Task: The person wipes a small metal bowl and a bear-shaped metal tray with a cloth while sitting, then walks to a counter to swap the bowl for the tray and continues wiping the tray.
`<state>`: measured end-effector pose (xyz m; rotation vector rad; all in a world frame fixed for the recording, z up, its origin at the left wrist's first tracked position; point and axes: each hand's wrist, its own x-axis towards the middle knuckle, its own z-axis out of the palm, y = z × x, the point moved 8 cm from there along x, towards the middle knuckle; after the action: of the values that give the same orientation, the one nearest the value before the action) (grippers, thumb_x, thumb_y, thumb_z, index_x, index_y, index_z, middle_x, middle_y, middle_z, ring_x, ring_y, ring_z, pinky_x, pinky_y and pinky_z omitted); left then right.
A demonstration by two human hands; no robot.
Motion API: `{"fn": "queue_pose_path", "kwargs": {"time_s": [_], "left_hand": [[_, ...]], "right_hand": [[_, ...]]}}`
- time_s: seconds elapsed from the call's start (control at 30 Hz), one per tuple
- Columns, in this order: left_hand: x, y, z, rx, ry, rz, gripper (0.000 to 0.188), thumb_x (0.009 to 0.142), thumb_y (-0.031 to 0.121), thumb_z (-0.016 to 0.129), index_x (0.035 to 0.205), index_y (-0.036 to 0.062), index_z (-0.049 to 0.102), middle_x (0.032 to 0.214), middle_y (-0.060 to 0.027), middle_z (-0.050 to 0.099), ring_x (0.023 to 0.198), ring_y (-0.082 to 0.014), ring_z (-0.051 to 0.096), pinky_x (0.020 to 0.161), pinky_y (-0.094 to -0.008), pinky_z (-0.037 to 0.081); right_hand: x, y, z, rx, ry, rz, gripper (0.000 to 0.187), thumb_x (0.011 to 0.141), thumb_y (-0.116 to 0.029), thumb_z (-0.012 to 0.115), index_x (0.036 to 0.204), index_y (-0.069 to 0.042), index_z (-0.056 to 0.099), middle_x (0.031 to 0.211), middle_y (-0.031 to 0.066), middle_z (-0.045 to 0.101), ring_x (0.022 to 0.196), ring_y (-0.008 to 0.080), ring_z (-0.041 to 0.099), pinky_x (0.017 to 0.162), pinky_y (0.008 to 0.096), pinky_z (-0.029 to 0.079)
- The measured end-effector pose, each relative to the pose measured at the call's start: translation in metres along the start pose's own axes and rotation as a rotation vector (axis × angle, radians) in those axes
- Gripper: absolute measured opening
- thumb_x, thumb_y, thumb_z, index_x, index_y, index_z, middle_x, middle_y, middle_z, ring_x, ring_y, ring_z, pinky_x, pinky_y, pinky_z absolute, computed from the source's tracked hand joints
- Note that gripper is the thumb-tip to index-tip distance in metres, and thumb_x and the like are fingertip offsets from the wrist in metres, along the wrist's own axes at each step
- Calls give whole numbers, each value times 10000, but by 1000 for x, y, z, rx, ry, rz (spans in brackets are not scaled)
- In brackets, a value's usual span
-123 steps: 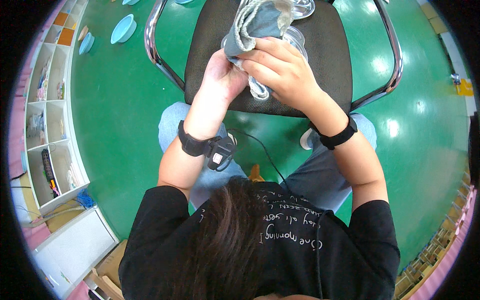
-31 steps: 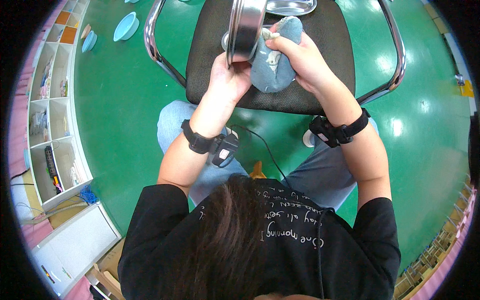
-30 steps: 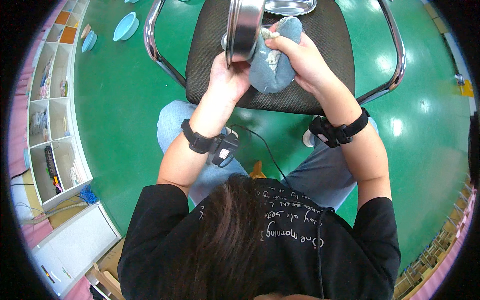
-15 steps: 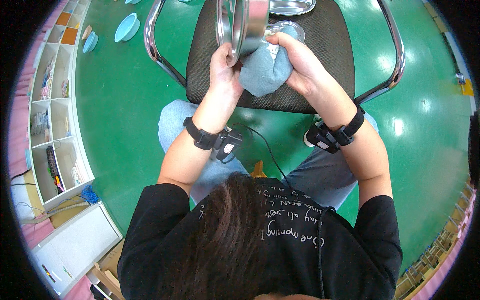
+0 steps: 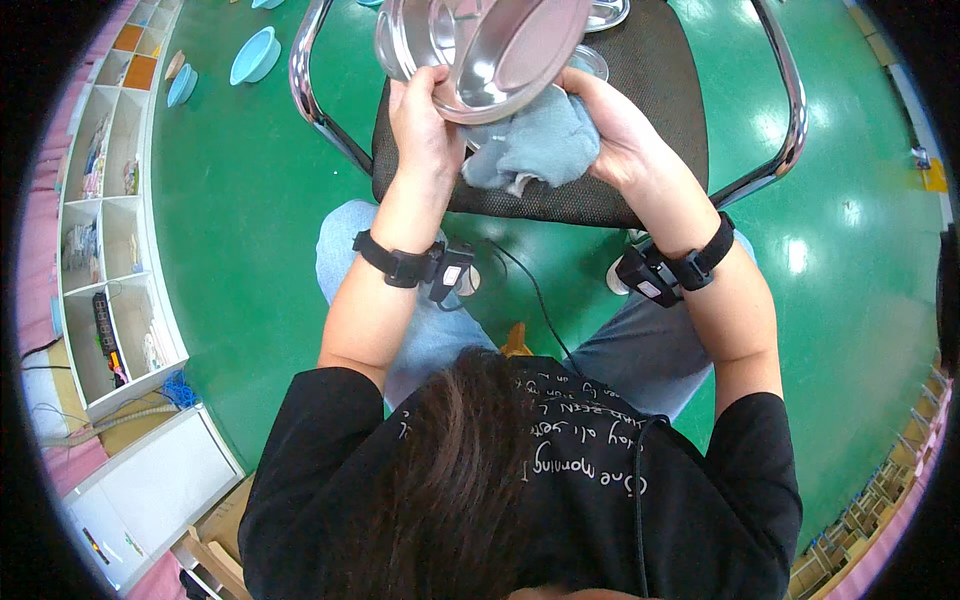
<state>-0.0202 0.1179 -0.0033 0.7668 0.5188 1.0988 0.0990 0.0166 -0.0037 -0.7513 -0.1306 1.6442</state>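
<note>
My left hand (image 5: 428, 130) grips the near left rim of a shiny round metal divided plate (image 5: 520, 50), thumb on its inner side. The plate is tilted, with its compartments facing up toward me. A bunched blue-grey cloth (image 5: 555, 145) is in my right hand (image 5: 622, 130), pressed against the plate's near right edge. The plate and cloth hide part of the right fingers. Both hands are above the black mesh seat of a chair (image 5: 655, 110). On that seat, behind the plate, lie another metal plate (image 5: 608, 15) and a clear round dish (image 5: 592, 64), both partly hidden.
Chrome armrests (image 5: 312, 90) curve up on both sides of the seat. Light-blue basins (image 5: 255, 56) stand on the green floor (image 5: 230, 220) at the far left. A white shelf unit (image 5: 140, 220) runs along the left. A black cable (image 5: 540, 300) hangs between my knees.
The metal plate has turned from nearly edge-on to show its compartments. My left hand has shifted slightly left, and the cloth has moved right, its folds changed.
</note>
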Motion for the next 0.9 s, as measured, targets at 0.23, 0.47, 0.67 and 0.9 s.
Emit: {"fn": "queue_pose_path", "kwargs": {"time_s": [0.23, 0.47, 0.67, 0.9], "left_hand": [[7, -13, -33, -125, 191, -157, 217, 918, 163, 435, 969, -4, 564, 926, -140, 630, 843, -235, 580, 755, -387, 484], [-26, -39, 21, -764, -92, -679, 341, 853, 129, 566, 1165, -8, 554, 1229, -233, 534, 666, -139, 542, 585, -239, 482], [-42, -59, 32, -730, -190, -675, 334, 807, 80, 617, 1139, 61, 596, 1144, -82, 626, 808, -158, 622, 584, -243, 495], [-46, -68, 35, -774, -315, -816, 293, 887, 148, 590, 1148, 16, 573, 1122, -84, 620, 934, -216, 629, 803, -328, 536]], "right_hand": [[-13, -42, -5, -140, 6, -199, 242, 865, -186, 583, 1056, -38, 592, 971, 82, 668, 861, 205, 663, 807, 363, 543], [-31, -79, -1, -153, 75, -649, 202, 859, -101, 655, 1051, -75, 595, 985, 28, 627, 919, 141, 607, 836, 281, 492], [-53, -79, 28, -390, 96, -898, 249, 855, -40, 629, 1072, -75, 512, 937, 18, 597, 821, 112, 590, 751, 249, 473], [-37, -52, 23, -552, 30, -798, 254, 868, -88, 650, 1092, -86, 531, 978, -3, 596, 906, 94, 575, 809, 253, 462]]}}
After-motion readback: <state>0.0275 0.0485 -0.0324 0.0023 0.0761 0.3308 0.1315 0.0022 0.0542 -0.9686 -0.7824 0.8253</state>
